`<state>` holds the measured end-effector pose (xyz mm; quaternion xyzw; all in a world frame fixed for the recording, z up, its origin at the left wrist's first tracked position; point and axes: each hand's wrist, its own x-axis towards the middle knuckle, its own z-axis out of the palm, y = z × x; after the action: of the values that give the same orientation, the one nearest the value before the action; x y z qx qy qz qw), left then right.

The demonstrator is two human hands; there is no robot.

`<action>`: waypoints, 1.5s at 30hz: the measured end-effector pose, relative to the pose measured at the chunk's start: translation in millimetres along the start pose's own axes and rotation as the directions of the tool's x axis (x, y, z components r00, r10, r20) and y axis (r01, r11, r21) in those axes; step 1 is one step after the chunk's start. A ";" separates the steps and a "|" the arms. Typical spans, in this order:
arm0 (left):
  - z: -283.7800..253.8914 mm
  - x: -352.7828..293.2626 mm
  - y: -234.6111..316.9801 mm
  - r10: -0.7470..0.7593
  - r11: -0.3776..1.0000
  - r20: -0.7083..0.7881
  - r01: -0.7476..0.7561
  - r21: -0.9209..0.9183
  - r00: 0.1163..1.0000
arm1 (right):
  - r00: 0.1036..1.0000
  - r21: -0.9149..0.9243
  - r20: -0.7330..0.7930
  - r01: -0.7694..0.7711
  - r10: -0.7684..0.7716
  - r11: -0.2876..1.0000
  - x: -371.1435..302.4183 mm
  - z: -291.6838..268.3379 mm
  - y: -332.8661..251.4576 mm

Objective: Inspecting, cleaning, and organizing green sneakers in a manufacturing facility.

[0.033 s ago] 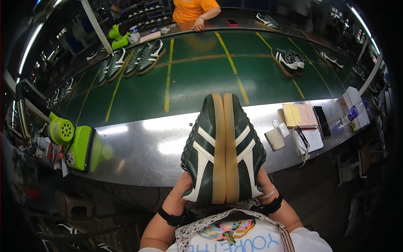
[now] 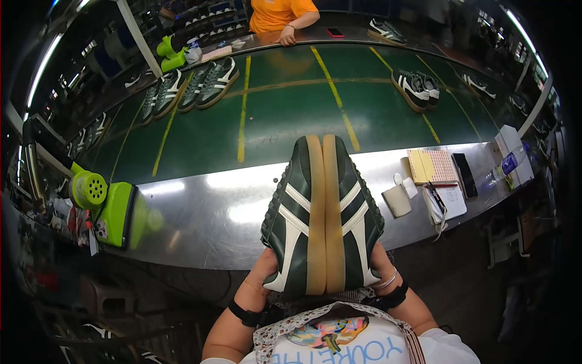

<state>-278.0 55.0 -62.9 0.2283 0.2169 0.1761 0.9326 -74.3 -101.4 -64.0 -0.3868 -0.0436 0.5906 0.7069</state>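
Note:
Two dark green sneakers with cream stripes and tan gum soles are held up before me, sole against sole, toes pointing away. My left hand (image 2: 264, 267) grips the left sneaker (image 2: 292, 224) near its heel. Around the heel end of the right sneaker (image 2: 356, 224) is my right hand (image 2: 381, 262). Most of the fingers of both hands are hidden by the shoes. Both shoes lie on their sides in the air, above the near edge of the metal bench (image 2: 188, 224).
Beyond the bench runs a green conveyor belt (image 2: 285, 115) with yellow lines, carrying pairs of sneakers (image 2: 209, 85). A lime-green device (image 2: 115, 212) stands at left. Notebooks (image 2: 445, 203), a black phone (image 2: 464, 175) and a bottle (image 2: 506, 165) lie right. Across the belt rests another person's hand (image 2: 287, 36).

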 end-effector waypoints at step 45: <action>22.9 -43.0 47.8 0.704 -0.303 0.455 -0.349 0.887 0.545 | 0.549 -0.864 0.394 0.494 -0.737 -0.094 -21.7 85.5 3.6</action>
<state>-314.1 68.4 -6.6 0.8271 0.2617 0.4146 0.2748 -127.9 -77.9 2.1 -0.7069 -0.4744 -0.0003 0.5247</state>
